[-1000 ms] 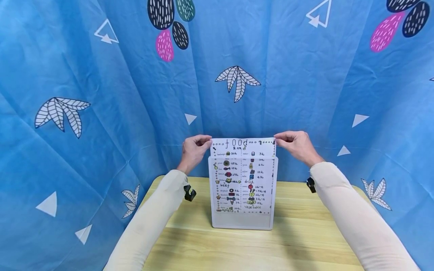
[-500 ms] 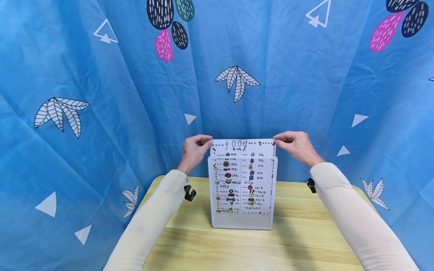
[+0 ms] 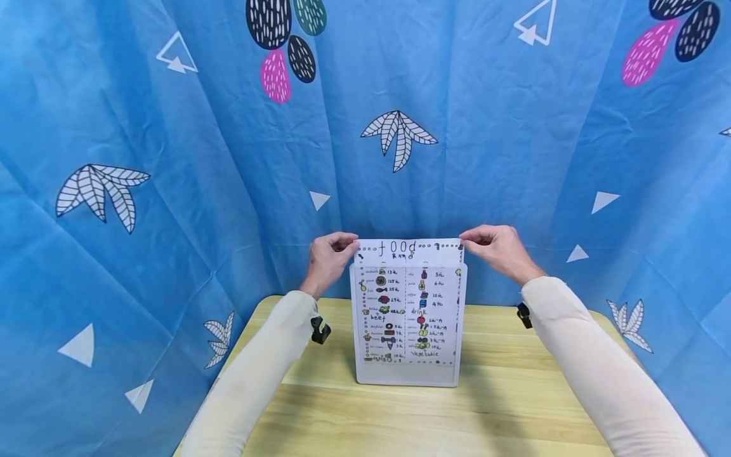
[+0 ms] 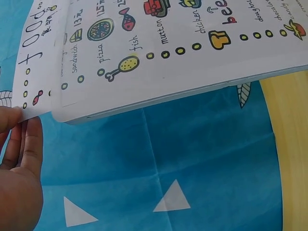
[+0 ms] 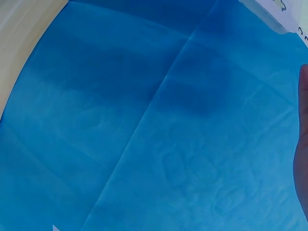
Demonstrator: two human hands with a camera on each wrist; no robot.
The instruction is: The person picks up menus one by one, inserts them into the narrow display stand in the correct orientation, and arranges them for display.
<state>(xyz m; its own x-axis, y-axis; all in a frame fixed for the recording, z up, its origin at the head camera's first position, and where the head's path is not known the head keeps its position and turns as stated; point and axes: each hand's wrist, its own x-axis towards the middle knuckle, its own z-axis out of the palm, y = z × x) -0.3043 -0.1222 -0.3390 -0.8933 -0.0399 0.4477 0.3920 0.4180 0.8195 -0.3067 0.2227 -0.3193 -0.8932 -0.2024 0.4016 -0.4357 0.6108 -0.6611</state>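
A hand-drawn paper menu headed "food" (image 3: 394,249) stands partly inside a white-edged clear sign holder (image 3: 407,374), its top strip sticking out above the holder's upper edge. My left hand (image 3: 330,259) pinches the sheet's top left corner between thumb and fingers. At the top right corner, my right hand (image 3: 500,251) pinches the same sheet. The left wrist view shows the left hand (image 4: 21,163) gripping the paper corner beside the holder's edge (image 4: 86,117). Only a sliver of the right hand (image 5: 302,139) appears in the right wrist view, its fingertips out of frame.
The holder stands upright on a light wooden table (image 3: 320,406) with rounded far corners. A blue patterned curtain (image 3: 485,127) hangs close behind the table and along both sides. Each wrist carries a black strap mount (image 3: 320,330).
Both hands have moved slightly down, and the menu has slid a little deeper into the holder, so less paper shows above its edge. The holder has stayed in place.
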